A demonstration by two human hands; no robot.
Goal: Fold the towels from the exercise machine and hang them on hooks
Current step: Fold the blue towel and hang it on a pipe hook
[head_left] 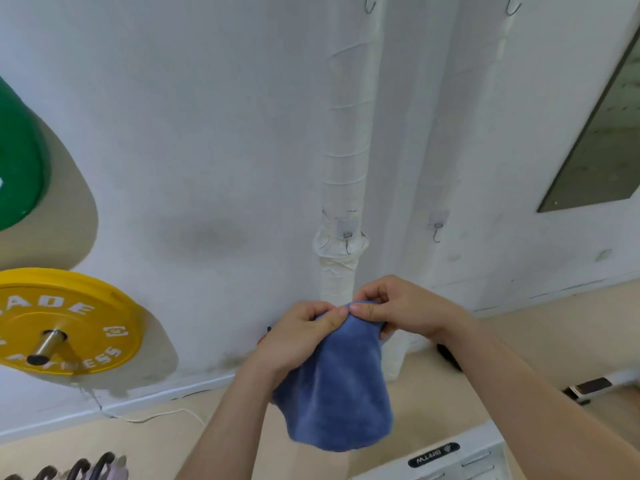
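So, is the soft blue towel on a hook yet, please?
Off: left hand and right hand pinch the soft blue towel below the metal hook.

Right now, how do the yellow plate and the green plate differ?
The yellow plate sits lower, showing white lettering and a metal peg through its centre. The green plate sits higher, largely cut off at the left edge, centre hidden. Both are round, against the white wall.

yellow plate [86,320], green plate [17,150]

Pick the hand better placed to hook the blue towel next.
Probably right: the right hand pinches the towel at its top, higher and nearer the pipe hook than the left hand.
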